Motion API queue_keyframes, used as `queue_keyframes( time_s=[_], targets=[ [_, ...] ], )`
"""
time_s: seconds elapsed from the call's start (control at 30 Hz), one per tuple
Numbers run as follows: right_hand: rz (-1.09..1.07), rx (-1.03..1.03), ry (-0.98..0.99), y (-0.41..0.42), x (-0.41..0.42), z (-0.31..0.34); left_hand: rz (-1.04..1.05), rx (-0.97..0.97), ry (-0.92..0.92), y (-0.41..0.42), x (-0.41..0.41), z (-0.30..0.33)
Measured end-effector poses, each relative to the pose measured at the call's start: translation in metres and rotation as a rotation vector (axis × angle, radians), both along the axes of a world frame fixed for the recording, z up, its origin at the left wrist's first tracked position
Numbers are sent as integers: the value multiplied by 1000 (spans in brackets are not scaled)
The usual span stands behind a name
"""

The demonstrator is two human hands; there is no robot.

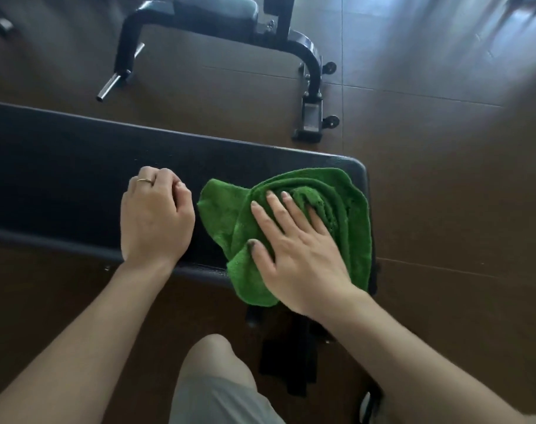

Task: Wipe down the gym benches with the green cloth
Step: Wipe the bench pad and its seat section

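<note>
A long black padded gym bench (pixel 62 166) runs across the view from the left edge to a rounded right end. The green cloth (pixel 346 203) lies bunched on that right end, partly hanging over the near edge. My right hand (pixel 294 240) lies flat on the cloth with straight, spread fingers pressing it onto the pad. My left hand (pixel 156 215) rests on the bench just left of the cloth, its fingers curled under and holding nothing; a ring shows on one finger.
A second bench (pixel 218 10) with a black frame, chrome pegs and small wheels stands beyond on the brown tiled floor (pixel 444 179). My knee (pixel 211 377) in light shorts is below, beside the near bench's black base (pixel 288 362).
</note>
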State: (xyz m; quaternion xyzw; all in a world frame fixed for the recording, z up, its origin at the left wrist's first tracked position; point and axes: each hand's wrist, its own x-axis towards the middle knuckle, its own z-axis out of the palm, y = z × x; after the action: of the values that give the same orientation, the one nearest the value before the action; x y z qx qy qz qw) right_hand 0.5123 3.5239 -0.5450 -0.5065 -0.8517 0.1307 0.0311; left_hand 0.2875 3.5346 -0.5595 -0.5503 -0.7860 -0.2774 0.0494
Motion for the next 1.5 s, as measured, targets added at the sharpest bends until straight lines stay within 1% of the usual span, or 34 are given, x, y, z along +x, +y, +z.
queue_keyframes(
  time_s=[0.13, 0.2, 0.27, 0.4, 0.47, 0.53, 0.6, 0.67, 0.87, 0.93, 1.0, 1.07, 1.13, 1.2, 1.27, 1.33, 1.43, 1.5],
  targets=[
    [-74, 49, -50, -13, 50, -4, 29, 84, -98, -3, -2, 0],
    [-53, 76, -84, -25, 63, -7, 35, 91, -112, -3, 1, 0],
    [33, 114, -115, -24, 64, -8, 30, 90, -135, -3, 3, 0],
    [362, 178, -199, -4, 37, -8, 40, 108, -198, -3, 1, -2],
    [451, 209, -181, 3, 10, -10, 48, 113, -232, -2, 0, -2],
    [494, 224, -153, 7, -16, -13, 66, 123, -271, -3, -2, -3],
    [502, 210, -141, 9, -29, -15, 77, 116, -297, -4, -3, -1],
    [497, 202, -118, 10, -26, -15, 64, 107, -283, -4, -3, 2],
    [503, 234, -118, 0, 60, -14, 102, 47, -224, -1, 0, -1],
    [513, 215, -126, 1, 67, -12, 107, 23, -187, -1, 4, -1],
    [542, 160, -114, 10, 50, -7, 113, 30, -183, 0, 6, 0],
    [530, 68, -49, 30, 21, -2, 125, 64, -237, -1, 7, 2],
    [458, 17, -2, 62, -15, -1, 135, 80, -274, -1, 7, 3],
    [390, -11, -4, 94, -51, -2, 139, 67, -245, -2, 8, 4],
    [345, -20, 0, 107, -68, -2, 147, 60, -217, -2, 9, 5],
    [340, -15, 11, 95, -62, -3, 152, 57, -209, -1, 9, 5],
    [453, -13, 37, 47, -36, 1, 178, 50, -223, -2, 7, 5],
    [508, -30, 38, 34, -30, 1, 185, 69, -247, -2, 8, 4]
  ],
)
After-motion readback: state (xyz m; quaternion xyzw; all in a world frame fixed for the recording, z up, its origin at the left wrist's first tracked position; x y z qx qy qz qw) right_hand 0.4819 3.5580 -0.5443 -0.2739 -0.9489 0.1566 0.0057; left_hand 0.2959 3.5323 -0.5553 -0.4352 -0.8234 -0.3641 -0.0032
